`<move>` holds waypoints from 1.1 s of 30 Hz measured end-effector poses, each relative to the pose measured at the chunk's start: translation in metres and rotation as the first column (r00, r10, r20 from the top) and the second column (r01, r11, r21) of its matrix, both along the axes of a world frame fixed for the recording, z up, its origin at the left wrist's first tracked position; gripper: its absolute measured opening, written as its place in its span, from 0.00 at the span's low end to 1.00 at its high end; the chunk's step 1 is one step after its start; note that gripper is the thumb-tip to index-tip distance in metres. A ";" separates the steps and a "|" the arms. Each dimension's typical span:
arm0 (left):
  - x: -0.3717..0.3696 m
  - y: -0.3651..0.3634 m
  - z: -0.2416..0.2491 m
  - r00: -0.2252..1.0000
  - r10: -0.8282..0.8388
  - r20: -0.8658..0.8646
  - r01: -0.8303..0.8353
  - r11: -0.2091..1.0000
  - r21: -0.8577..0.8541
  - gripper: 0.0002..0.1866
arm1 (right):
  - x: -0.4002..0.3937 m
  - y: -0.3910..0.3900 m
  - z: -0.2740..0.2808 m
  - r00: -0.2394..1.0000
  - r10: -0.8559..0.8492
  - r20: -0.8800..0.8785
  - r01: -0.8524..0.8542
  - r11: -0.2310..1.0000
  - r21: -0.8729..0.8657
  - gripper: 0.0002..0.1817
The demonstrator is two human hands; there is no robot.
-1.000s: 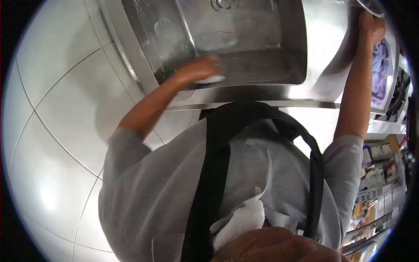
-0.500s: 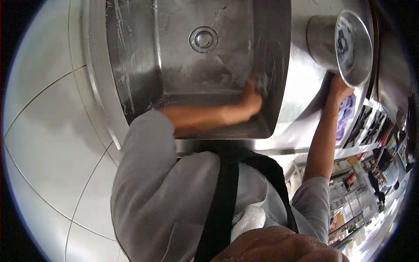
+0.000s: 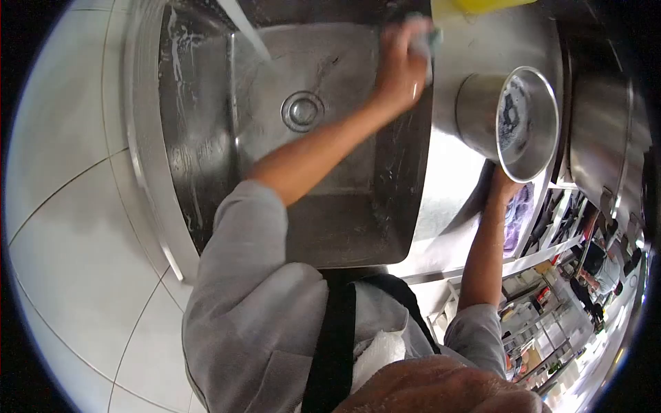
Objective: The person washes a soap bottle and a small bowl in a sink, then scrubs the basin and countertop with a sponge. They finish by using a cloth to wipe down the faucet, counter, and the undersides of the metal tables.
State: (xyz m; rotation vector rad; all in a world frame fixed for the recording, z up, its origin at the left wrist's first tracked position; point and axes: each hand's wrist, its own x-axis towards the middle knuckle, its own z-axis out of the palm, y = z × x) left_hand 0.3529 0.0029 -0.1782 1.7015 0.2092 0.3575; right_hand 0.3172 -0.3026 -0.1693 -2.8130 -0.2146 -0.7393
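My left hand (image 3: 401,72) is at the upper right wall of the steel sink (image 3: 292,230), closed on a blurred green-grey sponge (image 3: 427,45). Beside the sink, a round metal pot (image 3: 475,113) rests tilted, its open mouth facing right and suds inside. Against the pot's lower rim is my right hand (image 3: 506,184), its fingers hidden behind the pot. A purple cloth (image 3: 516,220) lies just beyond that hand. The sink's round drain (image 3: 302,111) shows in its floor.
A pale streak, spout or water (image 3: 244,29), slants into the sink's top. Part of a yellow object (image 3: 492,4) shows at the top edge. Large metal vessels (image 3: 599,131) stand at right. Farther off are shelving (image 3: 544,320) and another person (image 3: 607,275).
My left hand has moved up along the sink's right wall with the sponge. My right hand stays by the pot. The view has shifted, bringing in the pale streak and yellow object.
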 end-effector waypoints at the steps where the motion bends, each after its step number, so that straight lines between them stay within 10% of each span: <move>1: 0.045 0.014 -0.003 1.000 0.012 0.020 -0.014 0.996 0.087 0.25 | 0.000 -0.005 -0.004 1.000 0.000 0.024 0.002 0.998 -0.059 0.30; 6: 0.067 0.034 -0.123 0.951 0.167 -0.262 -0.219 0.958 -0.185 0.23 | 0.003 0.019 0.011 0.999 0.006 -0.042 0.002 0.981 0.193 0.30; 8: 0.082 0.083 -0.108 0.780 0.602 0.170 -0.605 0.795 -0.040 0.22 | -0.001 0.018 0.010 0.999 -0.020 -0.041 0.024 0.995 0.099 0.31; 10: 0.054 0.147 -0.026 0.663 0.713 0.228 -0.712 0.695 -0.102 0.21 | -0.003 -0.002 -0.003 0.998 -0.064 -0.025 0.063 0.998 -0.018 0.31; 11: 0.042 0.170 -0.004 0.718 0.696 -0.011 -0.646 0.660 -0.383 0.22 | -0.004 -0.011 -0.007 0.997 -0.070 -0.013 0.069 0.995 -0.073 0.31; 13: 0.066 0.143 0.000 0.572 0.800 0.180 -0.769 0.599 -0.223 0.16 | 0.001 -0.014 -0.014 0.999 -0.019 0.032 0.023 0.988 -0.154 0.31; 16: 0.084 0.118 -0.009 0.487 0.757 0.436 -0.848 0.529 0.028 0.11 | -0.001 0.010 0.005 0.992 -0.092 -0.082 0.111 0.959 0.261 0.36; 20: 0.085 0.118 -0.039 0.792 0.364 0.491 -0.597 0.631 0.496 0.10 | -0.003 0.003 0.009 0.986 -0.088 -0.145 0.111 0.982 0.155 0.38; 24: 0.067 0.188 -0.064 0.518 0.809 0.278 -0.839 0.544 -0.021 0.12 | -0.007 -0.001 -0.001 0.987 -0.120 -0.110 0.128 0.990 0.062 0.32; 27: 0.106 0.102 -0.065 0.379 0.831 0.407 -0.918 0.394 0.052 0.15 | -0.005 0.014 0.015 0.980 -0.149 -0.134 0.163 0.982 0.095 0.29; 29: 0.116 0.044 -0.111 0.704 0.452 0.548 -0.624 0.762 0.172 0.16 | -0.007 0.019 0.017 0.980 -0.128 -0.151 0.151 0.977 0.153 0.29; 32: 0.093 0.115 -0.125 0.663 0.642 0.385 -0.703 0.710 0.026 0.14 | -0.003 0.003 0.008 0.997 -0.039 -0.063 0.053 0.972 0.231 0.29; 33: 0.061 0.157 -0.105 0.831 0.529 0.170 -0.450 0.820 -0.354 0.11 | -0.003 -0.004 0.002 0.999 -0.033 -0.038 0.039 0.983 0.179 0.28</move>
